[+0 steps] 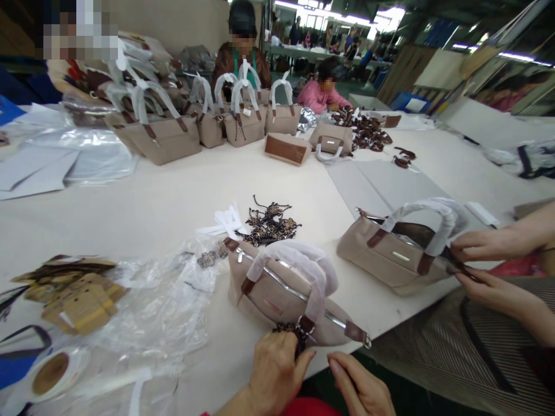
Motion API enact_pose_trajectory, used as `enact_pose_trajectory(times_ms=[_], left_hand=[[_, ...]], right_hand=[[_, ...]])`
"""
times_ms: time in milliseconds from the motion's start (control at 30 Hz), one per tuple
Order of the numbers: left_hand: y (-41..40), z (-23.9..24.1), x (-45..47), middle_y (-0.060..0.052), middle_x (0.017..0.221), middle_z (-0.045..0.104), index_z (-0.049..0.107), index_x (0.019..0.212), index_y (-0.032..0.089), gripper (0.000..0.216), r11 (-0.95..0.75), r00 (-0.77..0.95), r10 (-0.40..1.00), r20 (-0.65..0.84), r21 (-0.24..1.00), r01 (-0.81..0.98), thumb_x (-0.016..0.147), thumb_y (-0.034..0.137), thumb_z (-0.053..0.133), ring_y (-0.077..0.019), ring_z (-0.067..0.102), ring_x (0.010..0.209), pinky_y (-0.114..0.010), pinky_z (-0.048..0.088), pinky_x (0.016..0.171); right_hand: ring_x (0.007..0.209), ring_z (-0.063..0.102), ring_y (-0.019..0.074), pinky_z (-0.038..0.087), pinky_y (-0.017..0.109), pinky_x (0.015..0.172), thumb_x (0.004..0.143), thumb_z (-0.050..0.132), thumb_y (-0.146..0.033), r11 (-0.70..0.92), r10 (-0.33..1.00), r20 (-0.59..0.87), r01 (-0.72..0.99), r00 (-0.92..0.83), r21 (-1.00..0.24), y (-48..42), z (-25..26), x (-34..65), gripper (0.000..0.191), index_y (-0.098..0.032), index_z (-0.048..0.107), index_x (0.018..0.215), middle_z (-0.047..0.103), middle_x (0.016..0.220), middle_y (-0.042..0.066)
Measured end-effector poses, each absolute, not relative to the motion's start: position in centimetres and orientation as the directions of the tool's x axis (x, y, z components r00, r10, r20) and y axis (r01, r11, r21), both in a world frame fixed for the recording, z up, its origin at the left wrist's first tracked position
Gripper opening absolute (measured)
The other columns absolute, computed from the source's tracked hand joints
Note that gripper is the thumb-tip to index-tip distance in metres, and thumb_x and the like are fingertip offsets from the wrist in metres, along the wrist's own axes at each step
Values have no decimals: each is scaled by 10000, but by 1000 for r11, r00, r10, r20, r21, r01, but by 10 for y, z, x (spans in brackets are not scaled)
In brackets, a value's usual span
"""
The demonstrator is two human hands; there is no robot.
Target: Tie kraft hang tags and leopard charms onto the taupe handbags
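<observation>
A beige handbag (277,292) with handles wrapped in white foam lies on its side at the near edge of the white table (165,196). My left hand (277,372) is closed in a pinch on a dark braided charm (291,330) at the bag's handle ring. My right hand (359,387) hovers just right of it, fingers curled, below the bag's strap tab. A pile of similar braided charms (269,222) lies beyond the bag.
A co-worker's hands (481,266) at the right work on a second beige handbag (394,251). Clear plastic wrap (160,306), cardboard tags (73,294) and a tape roll (50,374) lie at left. Several finished bags (208,124) stand at the far side, where other people sit.
</observation>
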State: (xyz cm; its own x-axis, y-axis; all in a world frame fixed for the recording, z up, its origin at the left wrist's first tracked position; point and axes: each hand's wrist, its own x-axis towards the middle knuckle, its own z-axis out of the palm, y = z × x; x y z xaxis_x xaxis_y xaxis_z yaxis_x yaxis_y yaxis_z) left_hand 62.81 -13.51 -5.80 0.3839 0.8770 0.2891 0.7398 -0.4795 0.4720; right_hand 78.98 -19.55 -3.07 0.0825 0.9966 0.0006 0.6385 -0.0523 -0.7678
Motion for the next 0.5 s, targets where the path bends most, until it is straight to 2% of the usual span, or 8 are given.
enact_pose_trajectory(times_ms=[133, 367, 500], left_hand=[[-129, -58, 633, -6, 510, 581, 507, 603, 196, 158, -532, 414, 840, 351, 382, 756, 714, 218, 617, -195, 557, 484, -310, 374, 485], [-136, -58, 634, 1, 517, 551, 484, 586, 198, 149, -458, 315, 880, 355, 464, 758, 709, 118, 514, -168, 515, 509, -295, 336, 526], [-139, -54, 632, -8, 522, 538, 476, 570, 197, 155, -446, 299, 885, 357, 468, 763, 695, 106, 493, -167, 501, 514, -293, 328, 526]], right_hand=[[557, 621, 94, 490, 110, 565, 865, 475, -298, -42, 998, -7, 657, 56, -752, -196, -33, 795, 163, -208, 610, 881, 669, 707, -2], [579, 629, 105, 491, 128, 579, 872, 461, -311, 8, 1000, 27, 689, 16, -725, -197, -34, 792, 179, -209, 608, 854, 673, 701, 8], [581, 630, 113, 491, 142, 591, 882, 430, -346, 12, 994, 80, 683, 69, -731, -196, -37, 787, 235, -211, 613, 821, 658, 671, 7]])
